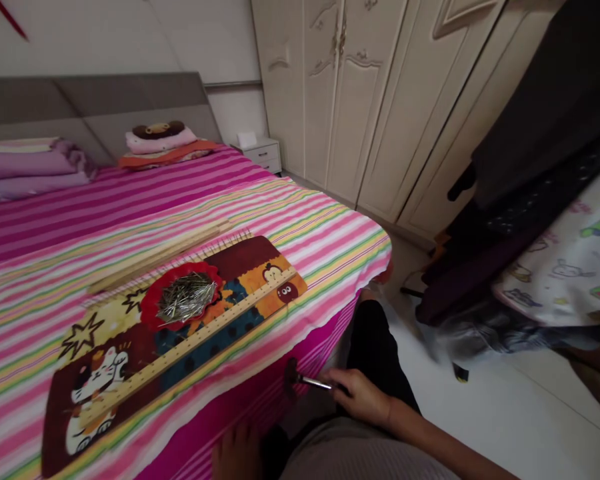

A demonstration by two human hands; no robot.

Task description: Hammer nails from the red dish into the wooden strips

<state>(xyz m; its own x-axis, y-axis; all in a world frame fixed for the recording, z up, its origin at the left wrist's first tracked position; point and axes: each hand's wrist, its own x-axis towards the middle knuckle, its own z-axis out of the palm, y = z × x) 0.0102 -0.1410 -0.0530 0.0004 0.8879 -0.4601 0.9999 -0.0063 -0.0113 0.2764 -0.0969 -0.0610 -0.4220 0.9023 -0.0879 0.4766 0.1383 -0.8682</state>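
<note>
My right hand (360,395) is closed round the handle of a hammer (314,382), held low beside the bed with its dark head pointing left. At the bottom edge, my left hand (236,455) is dim and partly cut off; its fingers look stretched against the bed's side, with nothing visible in them. On the bed, a wooden strip (195,343) dotted with small holes or marks lies across a cartoon-printed board (275,253). A red scalloped bowl (151,312) on the board holds a heap of nails (187,297).
Behind the bowl lie more wooden strips (155,261), with a row of thin nails standing along one. Folded bedding (35,163) is near the headboard. A wardrobe (325,100) stands beyond, a white nightstand (264,155) beside it. Clothes (520,200) hang at the right.
</note>
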